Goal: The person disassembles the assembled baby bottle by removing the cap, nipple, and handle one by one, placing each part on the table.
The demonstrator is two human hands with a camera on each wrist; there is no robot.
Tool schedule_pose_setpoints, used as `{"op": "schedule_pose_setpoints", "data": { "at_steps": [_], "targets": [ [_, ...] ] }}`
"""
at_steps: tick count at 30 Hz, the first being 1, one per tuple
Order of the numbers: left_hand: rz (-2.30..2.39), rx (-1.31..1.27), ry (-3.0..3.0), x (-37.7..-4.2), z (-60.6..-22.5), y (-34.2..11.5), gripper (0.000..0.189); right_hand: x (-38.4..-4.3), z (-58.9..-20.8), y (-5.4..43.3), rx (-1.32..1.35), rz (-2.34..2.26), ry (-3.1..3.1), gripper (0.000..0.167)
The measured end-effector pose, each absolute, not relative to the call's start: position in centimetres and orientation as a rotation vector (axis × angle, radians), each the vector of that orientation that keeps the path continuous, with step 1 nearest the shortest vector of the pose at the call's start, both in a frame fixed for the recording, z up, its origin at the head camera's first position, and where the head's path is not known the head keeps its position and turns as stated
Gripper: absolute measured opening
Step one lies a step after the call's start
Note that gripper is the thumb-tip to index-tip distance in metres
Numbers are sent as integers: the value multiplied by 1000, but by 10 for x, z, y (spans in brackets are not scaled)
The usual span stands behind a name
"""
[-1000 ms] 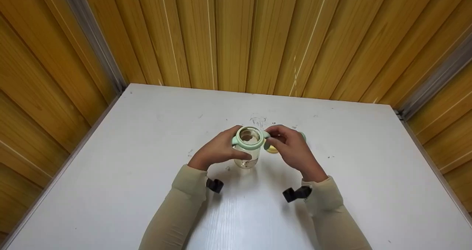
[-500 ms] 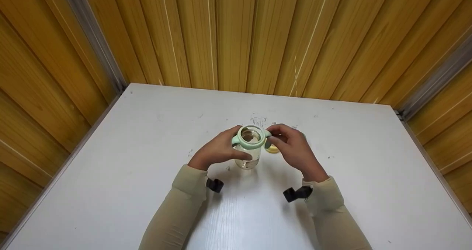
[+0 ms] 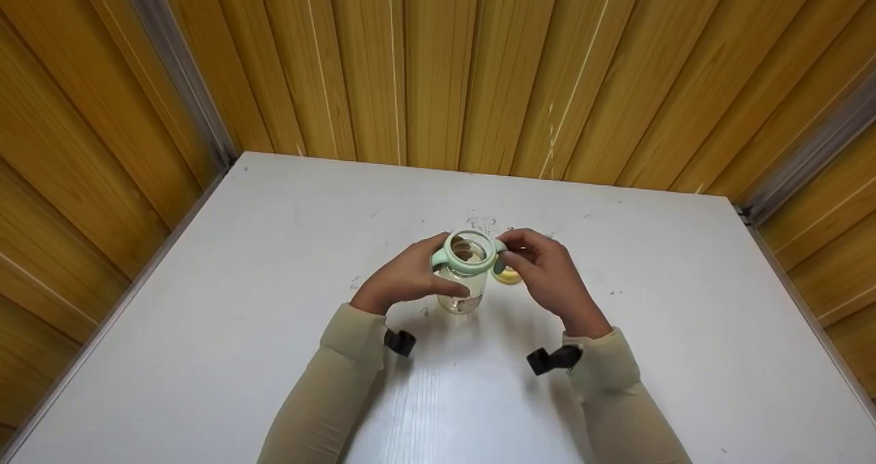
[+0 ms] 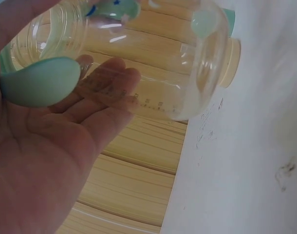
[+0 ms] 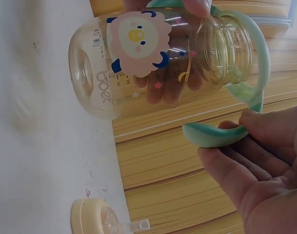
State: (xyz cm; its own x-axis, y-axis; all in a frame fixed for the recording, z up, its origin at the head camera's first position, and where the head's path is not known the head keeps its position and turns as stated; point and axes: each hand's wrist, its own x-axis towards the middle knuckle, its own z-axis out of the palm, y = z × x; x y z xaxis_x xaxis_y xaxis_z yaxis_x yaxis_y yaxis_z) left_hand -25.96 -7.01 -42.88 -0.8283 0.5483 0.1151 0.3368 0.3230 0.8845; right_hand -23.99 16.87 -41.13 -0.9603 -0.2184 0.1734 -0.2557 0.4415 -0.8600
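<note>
A clear baby bottle (image 5: 153, 63) with a printed cartoon animal stands between my hands. My left hand (image 3: 409, 276) grips its body, thumb across the near side and fingers behind, seen through the plastic in the left wrist view. A pale green handle ring (image 3: 468, 267) sits tilted at the bottle's open mouth, its right side higher. My right hand (image 3: 547, 269) pinches the ring's right handle (image 5: 214, 135) between thumb and fingers. The left handle (image 4: 40, 82) lies against my left palm. How far the ring sits over the neck threads, I cannot tell.
Behind my right hand, a yellow bottle cap (image 3: 508, 276) with a clear spout (image 5: 139, 225) stands on the white table (image 3: 205, 327). A green object (image 4: 230, 20) shows beyond the bottle in the left wrist view. Wood-patterned walls (image 3: 438, 67) enclose the far side.
The ring's right side has risen slightly with my right hand, and it tilts more. My left hand keeps its grip on the bottle. The green edge behind my right hand is now hidden.
</note>
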Motion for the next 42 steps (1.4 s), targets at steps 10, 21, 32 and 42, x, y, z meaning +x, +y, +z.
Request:
{"op": "schedule_pose_setpoints", "data": {
  "at_steps": [10,21,32,42],
  "targets": [
    [1526,798,2371,-261,-430,-72,72,-240,-411,170,414,1598,-2611,21],
    [1566,850,2323,-262,-432,-71,77,-241,-408,173,384,1668,-2541,22],
    [1562,805,2305,-261,-432,-72,78,-239,-403,173,373,1676,-2509,22],
    [1556,788,2295,-262,-432,-71,76,-240,-403,177,376,1707,-2457,25]
  ]
}}
